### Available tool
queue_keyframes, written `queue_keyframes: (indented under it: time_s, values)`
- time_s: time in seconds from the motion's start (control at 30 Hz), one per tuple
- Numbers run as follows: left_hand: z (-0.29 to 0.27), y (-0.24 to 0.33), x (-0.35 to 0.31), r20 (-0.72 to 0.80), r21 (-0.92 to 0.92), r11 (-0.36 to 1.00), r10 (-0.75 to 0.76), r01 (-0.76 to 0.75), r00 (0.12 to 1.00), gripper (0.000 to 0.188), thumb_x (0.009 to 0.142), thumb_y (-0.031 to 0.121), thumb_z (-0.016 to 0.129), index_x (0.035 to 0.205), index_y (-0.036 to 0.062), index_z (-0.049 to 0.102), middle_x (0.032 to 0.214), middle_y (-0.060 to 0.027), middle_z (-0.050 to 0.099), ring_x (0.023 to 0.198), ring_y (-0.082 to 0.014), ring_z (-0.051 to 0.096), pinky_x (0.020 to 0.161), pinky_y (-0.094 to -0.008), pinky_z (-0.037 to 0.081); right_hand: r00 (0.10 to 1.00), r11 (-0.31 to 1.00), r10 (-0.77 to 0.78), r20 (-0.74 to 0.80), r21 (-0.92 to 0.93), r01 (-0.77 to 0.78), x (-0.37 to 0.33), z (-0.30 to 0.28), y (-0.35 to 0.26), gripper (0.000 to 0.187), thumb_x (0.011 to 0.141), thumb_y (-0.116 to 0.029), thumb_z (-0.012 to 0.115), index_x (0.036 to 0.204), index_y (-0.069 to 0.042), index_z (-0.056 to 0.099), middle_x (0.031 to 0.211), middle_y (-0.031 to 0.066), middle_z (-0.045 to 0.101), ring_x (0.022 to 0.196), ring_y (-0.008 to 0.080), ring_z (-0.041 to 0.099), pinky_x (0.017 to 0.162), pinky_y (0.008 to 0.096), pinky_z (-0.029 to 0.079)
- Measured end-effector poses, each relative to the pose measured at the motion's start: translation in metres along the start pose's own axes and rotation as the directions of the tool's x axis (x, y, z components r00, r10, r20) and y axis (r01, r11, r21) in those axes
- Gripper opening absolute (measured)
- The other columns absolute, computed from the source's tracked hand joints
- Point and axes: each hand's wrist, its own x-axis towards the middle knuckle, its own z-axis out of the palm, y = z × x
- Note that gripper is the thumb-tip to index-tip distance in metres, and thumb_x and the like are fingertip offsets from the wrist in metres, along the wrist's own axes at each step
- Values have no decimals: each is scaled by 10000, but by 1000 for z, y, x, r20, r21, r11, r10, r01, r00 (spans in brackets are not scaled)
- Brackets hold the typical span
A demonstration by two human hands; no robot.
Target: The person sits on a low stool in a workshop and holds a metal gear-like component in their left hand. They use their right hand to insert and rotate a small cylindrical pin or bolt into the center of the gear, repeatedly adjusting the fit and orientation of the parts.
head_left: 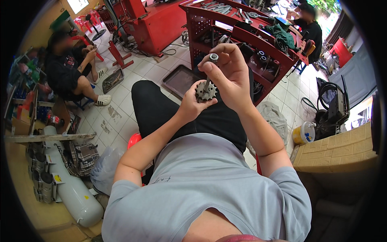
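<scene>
Over my lap, my left hand (189, 105) closes its fingers round a small grey toothed sprocket (200, 92). Holes pierce the sprocket's face. A slim metal rod with a nut-like head (214, 58) stands above it, tilted slightly. My right hand (235, 82) pinches this rod near its head between thumb and fingers. The rod's lower end meets the middle of the sprocket; whether it is a bolt or a tool I cannot make out.
A red tool cart (242, 25) loaded with wrenches stands ahead. A dark metal tray (176, 79) lies on the tiled floor. One person (68, 66) sits at the left, another (312, 32) at the far right. A white cylinder tank (74, 191) lies at the left.
</scene>
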Motion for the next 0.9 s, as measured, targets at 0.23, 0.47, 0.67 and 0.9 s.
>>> queue_keyframes:
  time_s: [0.23,0.47,0.67,0.9]
  values:
    - [1,2,0,1,20,999,34,-34,999,557,758,106,808,1201,-9,492,958,-30,622,882,-94,589,826,-262,487,998,997,58,28,56,-59,1,2,-10,296,903,-134,652,1142,8,550,969,29,594,865,79,552,781,238,449]
    - [0,1,0,-6,40,999,37,-36,999,559,755,113,812,1199,-9,496,950,-32,626,876,-96,592,821,-264,489,997,995,77,10,61,-78,0,4,-10,276,923,-159,632,1133,11,573,939,29,605,864,78,558,778,239,452]
    - [0,3,0,-4,60,998,26,-26,1000,567,758,124,813,1207,-11,493,957,-36,628,884,-100,593,825,-267,488,999,994,-52,2,-92,52,0,0,-2,215,935,-135,606,1079,23,587,958,23,616,864,75,563,777,241,463]
    - [0,-3,1,0,-5,1000,27,-27,1000,576,753,140,819,1204,-12,495,963,-42,630,882,-99,592,830,-265,485,997,996,76,-21,59,-74,2,9,-19,253,894,-133,657,1084,10,570,893,9,580,802,61,508,740,229,424]
